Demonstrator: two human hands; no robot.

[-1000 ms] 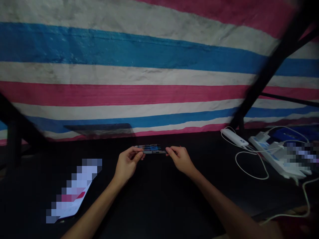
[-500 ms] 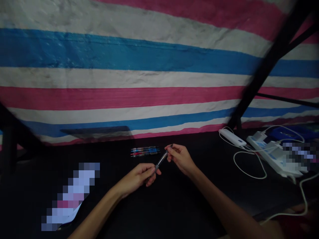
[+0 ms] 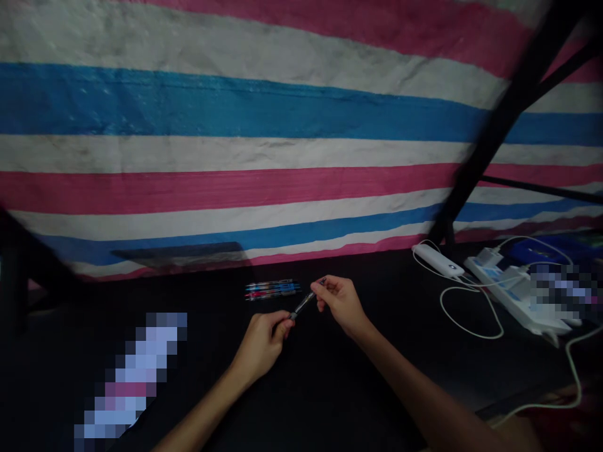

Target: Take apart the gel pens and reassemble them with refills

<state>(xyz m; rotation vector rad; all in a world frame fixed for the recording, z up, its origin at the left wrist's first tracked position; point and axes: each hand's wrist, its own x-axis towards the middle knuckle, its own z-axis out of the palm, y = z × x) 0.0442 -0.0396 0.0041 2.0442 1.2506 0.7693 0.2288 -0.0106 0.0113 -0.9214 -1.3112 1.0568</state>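
A dark pen with a clear barrel (image 3: pixel 304 305) slants between my two hands above the black table. My left hand (image 3: pixel 264 342) pinches its lower end between thumb and fingers. At the upper end, my right hand (image 3: pixel 342 302) grips it with thumb and fingertips. Several pens (image 3: pixel 271 289) lie side by side on the table just beyond my left hand, with red and blue parts showing. My fingers cover both ends of the held pen in part.
A white power strip (image 3: pixel 518 295) with plugs and cables lies at the right, beside a white elongated device (image 3: pixel 437 261). A blurred-out flat object (image 3: pixel 136 376) is at the left. Behind the black table (image 3: pixel 330 389) hangs a striped sheet (image 3: pixel 235 150) with dark frame bars.
My left hand has turned, its fingers now closed more tightly around the pen's lower end. The pen stays between both hands. The view has shifted slightly.
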